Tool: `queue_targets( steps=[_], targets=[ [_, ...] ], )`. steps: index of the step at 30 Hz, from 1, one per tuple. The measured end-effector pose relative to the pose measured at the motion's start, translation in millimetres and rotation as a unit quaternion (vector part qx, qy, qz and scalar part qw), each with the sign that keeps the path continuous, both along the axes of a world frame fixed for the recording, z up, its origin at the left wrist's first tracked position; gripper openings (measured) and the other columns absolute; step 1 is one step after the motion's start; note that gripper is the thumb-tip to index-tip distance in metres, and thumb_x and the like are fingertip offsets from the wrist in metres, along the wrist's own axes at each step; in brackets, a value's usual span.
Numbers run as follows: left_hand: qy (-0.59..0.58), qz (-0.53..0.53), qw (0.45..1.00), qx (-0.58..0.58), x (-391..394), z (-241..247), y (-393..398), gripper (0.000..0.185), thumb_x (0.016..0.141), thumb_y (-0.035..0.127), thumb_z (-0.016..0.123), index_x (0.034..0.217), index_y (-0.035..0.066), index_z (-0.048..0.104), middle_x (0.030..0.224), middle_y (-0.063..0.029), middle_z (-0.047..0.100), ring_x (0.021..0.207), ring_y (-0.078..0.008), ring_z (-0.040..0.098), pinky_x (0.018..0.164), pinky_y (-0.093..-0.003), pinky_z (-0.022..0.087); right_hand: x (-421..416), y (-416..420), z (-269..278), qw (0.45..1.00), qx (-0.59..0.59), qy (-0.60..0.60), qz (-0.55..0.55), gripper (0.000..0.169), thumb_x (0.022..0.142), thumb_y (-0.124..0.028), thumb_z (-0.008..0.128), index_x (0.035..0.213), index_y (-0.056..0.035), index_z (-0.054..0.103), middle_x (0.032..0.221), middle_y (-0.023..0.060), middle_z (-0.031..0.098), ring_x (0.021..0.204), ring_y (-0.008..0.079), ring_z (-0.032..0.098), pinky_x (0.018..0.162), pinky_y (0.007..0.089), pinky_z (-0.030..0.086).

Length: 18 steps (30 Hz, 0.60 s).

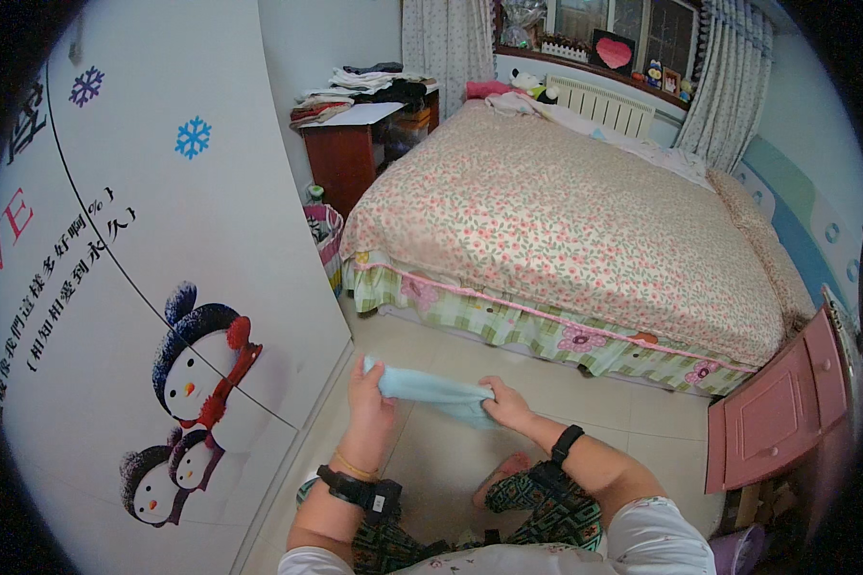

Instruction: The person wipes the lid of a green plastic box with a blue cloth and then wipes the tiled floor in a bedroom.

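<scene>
A light blue cloth point(431, 389) stretches between my two hands, above the tiled floor point(431, 460). My left hand point(368, 394) grips its left end, with the thumb and fingertips at the top corner. At the other end, my right hand point(505, 404) holds the cloth, its fingers curled around the edge. Part of the fabric hangs in a fold below the right side. The cloth's far side is hidden, so I cannot tell exactly what kind of cloth it is.
Ahead stands a bed with a floral cover point(546, 208). White wardrobe doors point(208, 237) with penguin pictures rise on the left. A pink cabinet point(777, 410) stands at the right. Folded clothes point(367, 86) lie on a dark red desk point(341, 154); a striped bag point(325, 233) sits below.
</scene>
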<state>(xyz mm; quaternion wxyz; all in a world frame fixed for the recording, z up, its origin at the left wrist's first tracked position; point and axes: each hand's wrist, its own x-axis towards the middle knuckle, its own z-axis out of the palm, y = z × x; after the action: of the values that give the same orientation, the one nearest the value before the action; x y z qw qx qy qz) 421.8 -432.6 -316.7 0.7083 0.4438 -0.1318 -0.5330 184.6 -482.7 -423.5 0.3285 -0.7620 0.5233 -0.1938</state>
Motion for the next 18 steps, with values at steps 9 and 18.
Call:
queue_targets(
  steps=[9, 18],
  targets=[
    [0.041, -0.083, 0.996, -0.002, 40, -37, 4, 0.033, 0.081, 0.007, 0.05, 0.113, 0.003, 0.043, 0.088, -0.0082, 0.056, 0.074, -0.0196, 0.058, 0.056, -0.0329, 0.05, -7, 11, 57, 0.982, -0.165, 0.075, 0.057, 0.05, 0.072, -0.022, 0.062, 0.116, -0.0109, 0.041, 0.086, 0.0158, 0.059, 0.073, 0.0332, 0.058, 0.063, 0.04, 0.046],
    [-0.209, -0.116, 0.971, -0.014, 43, -31, 7, 0.02, 0.082, 0.002, 0.049, 0.102, 0.001, 0.05, 0.085, -0.0075, 0.058, 0.069, -0.0156, 0.059, 0.06, -0.028, 0.051, -17, -25, 52, 0.989, -0.116, 0.026, 0.087, 0.035, 0.078, -0.02, 0.051, 0.11, -0.0093, 0.05, 0.099, 0.0162, 0.057, 0.089, 0.0341, 0.055, 0.075, 0.0422, 0.044]
  ],
)
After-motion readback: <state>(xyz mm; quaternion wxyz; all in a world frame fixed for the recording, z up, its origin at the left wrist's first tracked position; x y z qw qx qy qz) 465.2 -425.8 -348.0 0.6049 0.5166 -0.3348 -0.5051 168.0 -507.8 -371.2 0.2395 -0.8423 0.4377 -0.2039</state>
